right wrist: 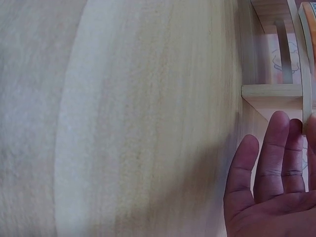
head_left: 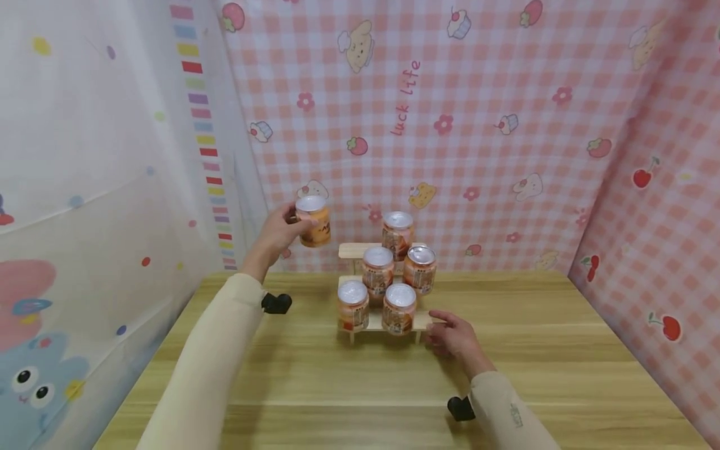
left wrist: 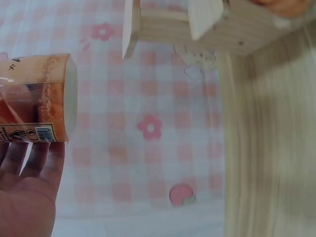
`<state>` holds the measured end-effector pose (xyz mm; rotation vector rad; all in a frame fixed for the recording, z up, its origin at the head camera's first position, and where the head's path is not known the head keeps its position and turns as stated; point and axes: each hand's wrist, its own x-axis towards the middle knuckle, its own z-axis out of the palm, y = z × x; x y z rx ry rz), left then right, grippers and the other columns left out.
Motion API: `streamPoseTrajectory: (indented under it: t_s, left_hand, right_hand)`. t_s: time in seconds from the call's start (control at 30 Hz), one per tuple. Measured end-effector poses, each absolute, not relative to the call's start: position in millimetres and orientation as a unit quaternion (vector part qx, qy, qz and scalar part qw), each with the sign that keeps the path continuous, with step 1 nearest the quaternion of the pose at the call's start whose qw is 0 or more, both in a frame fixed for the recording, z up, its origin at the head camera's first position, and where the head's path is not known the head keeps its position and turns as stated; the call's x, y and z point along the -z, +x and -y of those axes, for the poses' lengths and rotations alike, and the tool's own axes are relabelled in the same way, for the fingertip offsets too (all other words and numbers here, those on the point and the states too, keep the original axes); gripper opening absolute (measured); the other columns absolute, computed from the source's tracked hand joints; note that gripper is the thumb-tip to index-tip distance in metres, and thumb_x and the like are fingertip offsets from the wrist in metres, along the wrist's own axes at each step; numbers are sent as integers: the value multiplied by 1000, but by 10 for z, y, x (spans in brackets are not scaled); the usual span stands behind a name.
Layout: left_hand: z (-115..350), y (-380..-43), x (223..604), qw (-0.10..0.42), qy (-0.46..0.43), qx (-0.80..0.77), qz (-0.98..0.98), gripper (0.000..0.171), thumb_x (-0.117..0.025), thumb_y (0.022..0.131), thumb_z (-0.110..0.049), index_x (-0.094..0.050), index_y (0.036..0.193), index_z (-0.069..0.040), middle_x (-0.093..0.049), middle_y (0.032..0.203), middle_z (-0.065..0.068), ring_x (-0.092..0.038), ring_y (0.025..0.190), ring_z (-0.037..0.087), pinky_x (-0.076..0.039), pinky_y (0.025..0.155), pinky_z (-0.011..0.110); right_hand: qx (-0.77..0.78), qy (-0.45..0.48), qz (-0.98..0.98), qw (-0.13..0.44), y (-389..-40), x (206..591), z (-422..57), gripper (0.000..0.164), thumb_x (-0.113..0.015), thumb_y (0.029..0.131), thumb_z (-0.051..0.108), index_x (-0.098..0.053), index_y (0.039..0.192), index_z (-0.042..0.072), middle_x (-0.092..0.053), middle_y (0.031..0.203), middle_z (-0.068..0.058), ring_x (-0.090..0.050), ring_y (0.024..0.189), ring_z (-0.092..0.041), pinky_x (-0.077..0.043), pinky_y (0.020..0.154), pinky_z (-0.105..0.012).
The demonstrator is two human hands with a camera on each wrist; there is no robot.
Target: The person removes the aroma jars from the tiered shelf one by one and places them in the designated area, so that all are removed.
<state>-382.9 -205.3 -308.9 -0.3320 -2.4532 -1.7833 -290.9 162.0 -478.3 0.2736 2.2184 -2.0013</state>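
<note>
My left hand (head_left: 277, 235) grips a can (head_left: 315, 226) with an orange label and a silvery lid, holding it upright in the air left of a tiered wooden stand (head_left: 354, 251). In the left wrist view the can (left wrist: 37, 101) shows a barcode and its pale base. Several similar cans stand on the steps: one can (head_left: 397, 236) on top, two on the middle step, two on the lowest. Beside the lowest step's right end is my right hand (head_left: 458, 340), holding nothing. Its fingers (right wrist: 273, 158) extend toward the stand; whether they touch it I cannot tell.
The stand rests on a wood-grain table (head_left: 315, 387) near its back edge. A pink checked curtain (head_left: 484, 162) hangs behind, with a white patterned sheet (head_left: 101, 156) on the left. Black straps show at both wrists.
</note>
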Motion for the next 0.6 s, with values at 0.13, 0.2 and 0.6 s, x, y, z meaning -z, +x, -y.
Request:
streamPoseTrajectory:
  t_s: [0.13, 0.2, 0.6]
  left_hand:
    - [2195, -3733, 3050, 47, -102, 583, 805, 71, -68, 93, -26, -35, 152, -5, -47, 145, 18, -43, 133, 33, -36, 110, 50]
    - [2264, -3701, 3064, 53, -99, 585, 803, 71, -68, 93, -26, -35, 151, -4, -47, 144, 18, -43, 132, 33, -34, 111, 49]
    - [2384, -3302, 3063, 51, -108, 571, 812, 72, -66, 95, -24, -30, 152, -1, -45, 141, 20, -44, 127, 31, -36, 109, 48]
  right_hand:
    - [666, 93, -737, 72, -2912, 4767, -1637, 48, -64, 95, 9, -51, 139, -1, -70, 103, -7, -70, 84, -21, -57, 70, -39]
    - [665, 93, -737, 74, -2916, 4780, -1643, 47, -65, 95, 9, -52, 139, -1, -70, 101, -6, -70, 84, -21, -56, 70, -38]
    - [663, 95, -739, 71, -2933, 4813, -1652, 46, -65, 96, 11, -54, 139, 2, -69, 104, -8, -70, 85, -21, -56, 69, -38]
